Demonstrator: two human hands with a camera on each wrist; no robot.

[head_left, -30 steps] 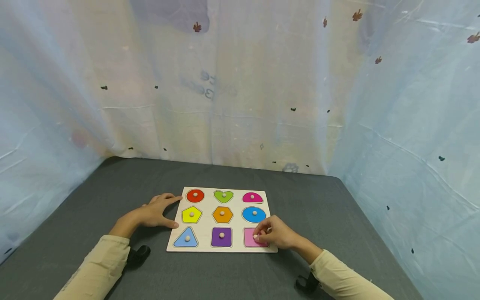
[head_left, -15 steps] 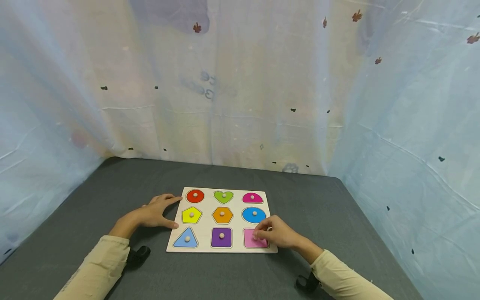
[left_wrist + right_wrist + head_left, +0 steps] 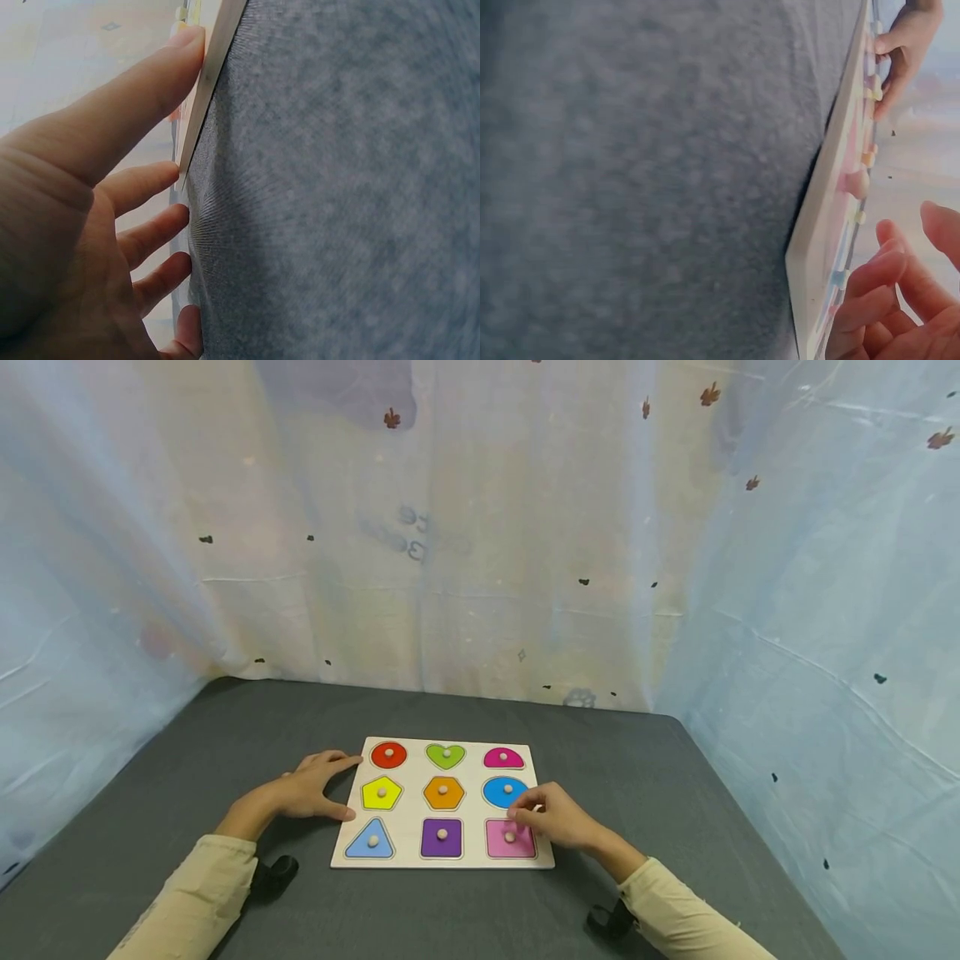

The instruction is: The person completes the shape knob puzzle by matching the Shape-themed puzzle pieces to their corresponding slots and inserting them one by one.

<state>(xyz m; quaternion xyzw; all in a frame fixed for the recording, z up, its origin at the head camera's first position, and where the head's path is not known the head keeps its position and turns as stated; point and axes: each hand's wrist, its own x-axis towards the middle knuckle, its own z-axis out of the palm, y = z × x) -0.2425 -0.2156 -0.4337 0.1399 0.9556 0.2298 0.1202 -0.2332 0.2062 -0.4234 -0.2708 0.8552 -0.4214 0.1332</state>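
Observation:
A wooden peg puzzle board [image 3: 405,820] lies flat on the table with a knobbed shape in each slot. My left hand [image 3: 303,789] touches its left edge, thumb and index finger spread along the side and fingers fairly straight. Just above the pink square [image 3: 498,847] hovers my right hand [image 3: 558,817], holding nothing; the right wrist view shows thumb and index finger apart, clear of the wooden knob [image 3: 857,184]. The blue oval [image 3: 495,791] is partly behind the right fingers. A purple square [image 3: 431,847] and an orange hexagon [image 3: 435,797] sit nearer the middle.
Dark grey cloth covers the table [image 3: 600,752]. A pale patterned curtain [image 3: 480,568] hangs behind and along both sides. Black wrist straps [image 3: 273,878] show below the beige sleeves [image 3: 195,893].
The right fingers have let go of the pink square's knob and lifted up and away, leaving the knob in plain sight. My left hand has stayed at the board's edge.

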